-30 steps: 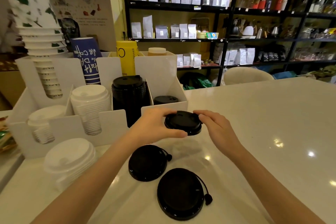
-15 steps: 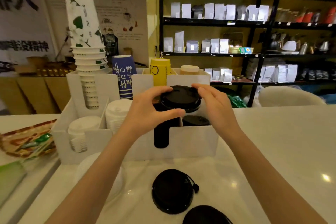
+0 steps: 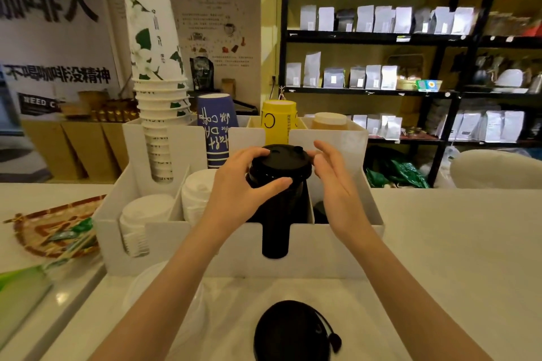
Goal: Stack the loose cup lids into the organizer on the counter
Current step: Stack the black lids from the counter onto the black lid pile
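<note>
A black cup lid [image 3: 280, 163] rests on top of the tall stack of black lids [image 3: 275, 231] in the middle compartment of the white organizer [image 3: 328, 252]. My left hand [image 3: 240, 187] grips that lid, thumb on its near edge and fingers on its left rim. My right hand [image 3: 334, 182] hovers just right of the lid with fingers spread, holding nothing. Another loose black lid [image 3: 290, 331] with a tethered plug lies on the counter near me. White lid stacks [image 3: 143, 214] fill the organizer's left compartments.
Paper cup stacks, a tall white-and-green stack [image 3: 158, 82], a blue stack [image 3: 215, 129] and a yellow stack [image 3: 278, 120], stand in the organizer's back row. A woven tray [image 3: 50, 228] with packets lies on the left. Loose white lids [image 3: 152, 287] lie on the counter under my left arm. Shelves of bags stand behind.
Both hands carried the black lid up from the counter onto the black stack. My right hand has let go and opened. The view has moved closer to the organizer.
</note>
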`<state>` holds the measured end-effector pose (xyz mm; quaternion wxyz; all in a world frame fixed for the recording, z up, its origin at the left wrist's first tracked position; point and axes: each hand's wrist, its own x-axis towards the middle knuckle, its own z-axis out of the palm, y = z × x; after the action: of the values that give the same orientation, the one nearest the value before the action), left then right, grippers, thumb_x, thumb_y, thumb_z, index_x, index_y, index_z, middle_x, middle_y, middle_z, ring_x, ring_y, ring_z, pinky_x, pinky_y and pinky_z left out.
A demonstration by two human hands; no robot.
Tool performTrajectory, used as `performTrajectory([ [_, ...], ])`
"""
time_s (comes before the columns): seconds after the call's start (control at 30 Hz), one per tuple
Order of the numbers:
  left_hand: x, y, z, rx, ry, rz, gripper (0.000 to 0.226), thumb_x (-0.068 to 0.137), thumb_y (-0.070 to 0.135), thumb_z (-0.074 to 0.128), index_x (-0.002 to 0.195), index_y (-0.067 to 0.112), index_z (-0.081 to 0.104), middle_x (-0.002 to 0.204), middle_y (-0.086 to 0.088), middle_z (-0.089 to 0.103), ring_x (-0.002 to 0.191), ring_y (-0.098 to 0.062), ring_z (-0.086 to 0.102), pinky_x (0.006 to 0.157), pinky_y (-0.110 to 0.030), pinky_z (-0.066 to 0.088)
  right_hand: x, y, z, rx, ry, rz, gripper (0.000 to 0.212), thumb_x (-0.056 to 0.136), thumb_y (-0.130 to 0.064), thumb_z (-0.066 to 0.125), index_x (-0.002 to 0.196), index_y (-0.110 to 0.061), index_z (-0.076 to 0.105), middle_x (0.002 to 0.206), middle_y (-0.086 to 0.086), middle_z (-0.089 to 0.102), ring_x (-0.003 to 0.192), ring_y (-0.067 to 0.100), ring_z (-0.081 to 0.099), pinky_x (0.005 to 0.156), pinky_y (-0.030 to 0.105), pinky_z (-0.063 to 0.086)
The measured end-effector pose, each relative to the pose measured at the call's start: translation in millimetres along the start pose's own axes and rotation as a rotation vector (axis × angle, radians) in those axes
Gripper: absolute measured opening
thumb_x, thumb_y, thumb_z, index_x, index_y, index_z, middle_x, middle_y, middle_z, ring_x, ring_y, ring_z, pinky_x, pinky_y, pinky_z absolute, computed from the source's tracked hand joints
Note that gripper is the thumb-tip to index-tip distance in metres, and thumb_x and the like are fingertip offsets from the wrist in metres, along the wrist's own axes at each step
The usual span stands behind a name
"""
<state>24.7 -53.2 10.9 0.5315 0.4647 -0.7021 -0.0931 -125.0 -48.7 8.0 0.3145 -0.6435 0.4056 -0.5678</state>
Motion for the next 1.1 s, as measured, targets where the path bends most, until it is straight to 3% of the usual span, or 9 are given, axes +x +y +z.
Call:
performTrajectory([
  [0.13,0,-4,1,0.071,0.002,-0.022,0.053,0.07,0.034,0.071,0.116,0.016,0.052,0.119,-0.002,0.057,0.103,-0.007,0.045,0.087,-0.02,0.037,2,4,3,0.015,-0.044,0.024,0.045,0.094,-0.036,0.027,0.138,-0.025,0.029,0.145,-0.005,0.035,0.129,0.006,0.031,0.1,0.017,0.025],
  [0.27,0,-6,2,0.102,-0.01,-0.055,0.054,0.071,0.036,0.07,0.117,0.016,0.052,0.12,-0.003,0.057,0.102,-0.006,0.044,0.086,-0.021,0.037,1,6,7,0.005,-0.066,0.049,0.046,0.094,-0.037,0.025,0.139,-0.028,0.024,0.148,-0.005,0.032,0.134,0.009,0.027,0.102,0.021,0.021],
  [0.53,0,-6,1,0.09,-0.05,-0.093,0.053,0.071,0.037,0.069,0.118,0.017,0.052,0.121,-0.004,0.056,0.108,-0.012,0.047,0.093,-0.029,0.042,-1,6,4,-0.021,-0.063,0.041,0.044,0.095,-0.035,0.026,0.138,-0.026,0.03,0.144,-0.006,0.037,0.123,0.0,0.03,0.098,0.015,0.024],
  [0.63,1,-8,-2,0.054,-0.094,-0.12,0.054,0.072,0.036,0.069,0.119,0.019,0.051,0.123,-0.003,0.056,0.108,-0.01,0.046,0.09,-0.025,0.04,-2,7,4,-0.047,-0.048,0.018,0.042,0.095,-0.034,0.027,0.135,-0.023,0.035,0.137,-0.003,0.045,0.121,0.004,0.037,0.087,0.003,0.028],
  [0.77,2,-7,-6,0.013,-0.147,-0.151,0.055,0.072,0.033,0.069,0.121,0.02,0.05,0.125,-0.002,0.056,0.115,-0.014,0.048,0.092,-0.026,0.04,-5,7,2,-0.085,-0.031,0.001,0.039,0.095,-0.033,0.028,0.131,-0.021,0.04,0.131,-0.001,0.051,0.121,0.009,0.042,0.086,0.005,0.03],
  [0.83,2,-7,-8,0.023,-0.164,-0.159,0.055,0.073,0.031,0.069,0.123,0.019,0.049,0.125,-0.002,0.055,0.113,-0.014,0.048,0.089,-0.024,0.039,-6,7,0,-0.109,-0.042,-0.003,0.04,0.095,-0.032,0.029,0.132,-0.021,0.04,0.134,-0.001,0.049,0.12,0.005,0.04,0.091,0.009,0.03],
  [0.93,2,-7,-10,0.013,-0.2,-0.19,0.055,0.074,0.029,0.068,0.123,0.018,0.047,0.126,-0.004,0.055,0.106,-0.012,0.049,0.081,-0.02,0.04,-7,7,1,-0.147,-0.071,-0.015,0.041,0.095,-0.031,0.031,0.134,-0.021,0.039,0.138,-0.004,0.047,0.119,0.0,0.036,0.088,0.002,0.026],
  [1.1,1,-8,-10,-0.003,-0.24,-0.199,0.053,0.077,0.03,0.065,0.124,0.019,0.045,0.126,-0.005,0.054,0.105,-0.013,0.051,0.071,-0.011,0.042,-7,9,1,-0.163,-0.098,-0.007,0.042,0.094,-0.03,0.034,0.135,-0.019,0.04,0.138,-0.003,0.048,0.123,0.005,0.04,0.088,-0.001,0.028],
])
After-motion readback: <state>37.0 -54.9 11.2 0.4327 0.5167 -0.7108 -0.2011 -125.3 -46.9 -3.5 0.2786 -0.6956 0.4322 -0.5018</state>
